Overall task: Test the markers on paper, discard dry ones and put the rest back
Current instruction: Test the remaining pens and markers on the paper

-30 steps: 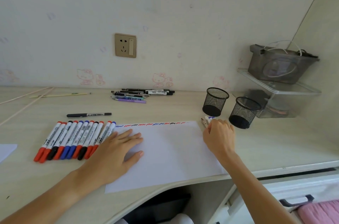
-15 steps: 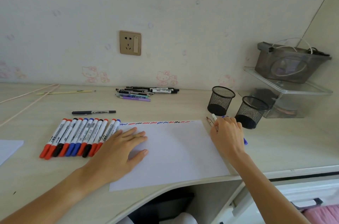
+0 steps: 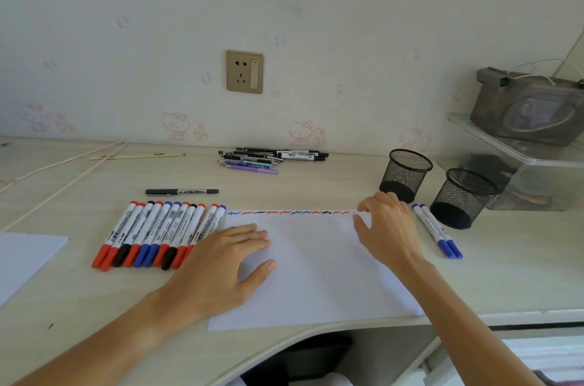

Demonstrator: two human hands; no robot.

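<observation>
1. The left hand (image 3: 221, 262) lies flat with straight fingers on the sheet of paper (image 3: 316, 275), pinning its left part. The right hand (image 3: 387, 227) sits over the sheet's far right corner, fingers loosely bent and grasping nothing that I can see.
2. Taking the paper as landmark: a row of red, blue and black markers (image 3: 158, 234) lies just off its left edge, two blue markers (image 3: 437, 230) lie apart just off its right edge, and a line of test squiggles (image 3: 290, 212) runs along its far edge.
3. Risk: the two piles could get mixed. Nothing visible tells which pile is dry, so a careless sweep of either hand would undo the sorting.
4. Risk: the row touches side by side, and the left wrist is next to it. A nudge could roll markers.
5. Risk: the paper's near edge overhangs the curved desk edge (image 3: 347, 327); if the left hand lifts, the sheet may slide off.
6. Room: two mesh pen cups (image 3: 406, 175) stand beyond the paper's right corner, close to the right hand, easily tipped. Bare desk lies beyond the squiggles, up to a pile of pens (image 3: 268, 159).
</observation>
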